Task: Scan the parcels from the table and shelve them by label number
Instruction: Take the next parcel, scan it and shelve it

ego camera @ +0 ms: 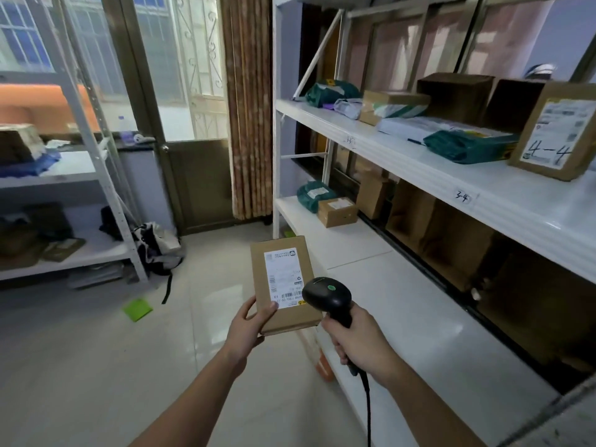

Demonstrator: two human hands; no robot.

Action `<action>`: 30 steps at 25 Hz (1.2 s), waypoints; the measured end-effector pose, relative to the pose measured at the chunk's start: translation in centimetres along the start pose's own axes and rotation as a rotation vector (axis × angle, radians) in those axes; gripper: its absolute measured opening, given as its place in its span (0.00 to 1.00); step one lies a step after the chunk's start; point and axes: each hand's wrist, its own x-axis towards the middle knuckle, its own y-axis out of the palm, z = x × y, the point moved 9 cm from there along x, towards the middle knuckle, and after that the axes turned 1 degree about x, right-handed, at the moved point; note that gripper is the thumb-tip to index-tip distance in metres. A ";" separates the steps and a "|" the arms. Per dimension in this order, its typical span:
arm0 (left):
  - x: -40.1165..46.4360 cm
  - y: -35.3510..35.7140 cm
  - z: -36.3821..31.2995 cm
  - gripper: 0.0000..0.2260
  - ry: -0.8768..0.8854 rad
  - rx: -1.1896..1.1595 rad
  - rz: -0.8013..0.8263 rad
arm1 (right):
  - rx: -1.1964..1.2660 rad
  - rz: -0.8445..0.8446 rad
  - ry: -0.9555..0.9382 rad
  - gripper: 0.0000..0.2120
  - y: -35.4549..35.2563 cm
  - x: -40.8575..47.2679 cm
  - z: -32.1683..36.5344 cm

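Note:
My left hand holds a small flat cardboard parcel by its near left corner, label side up. The white shipping label faces me with its barcode at the near end. My right hand grips the handle of a black barcode scanner, whose head sits just right of the label's barcode and partly over the parcel's edge. A black cable hangs down from the scanner handle. Both are held over the floor, beside the white shelf unit on the right.
The right shelf unit carries green mailer bags, white bags and cardboard boxes, one marked "4-4". A shelf edge reads "3-4". Another shelf rack stands at the left, a backpack at its foot. A green item lies on the floor.

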 end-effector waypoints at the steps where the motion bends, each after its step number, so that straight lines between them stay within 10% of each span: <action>1: 2.0 -0.8 -0.5 0.29 -0.005 0.004 -0.008 | -0.003 0.000 -0.002 0.07 0.9 2.1 0.5; 15: 29.6 1.6 -7.3 0.27 -0.134 0.125 0.247 | -0.041 -0.236 0.107 0.06 0.5 25.8 4.6; 22: 44.3 7.9 -7.5 0.50 -0.171 0.303 0.364 | 0.012 -0.384 0.182 0.03 -4.3 37.2 1.8; 30: 58.3 15.2 -6.6 0.38 -0.293 0.393 0.527 | 0.071 -0.573 0.323 0.02 -7.9 45.5 -0.4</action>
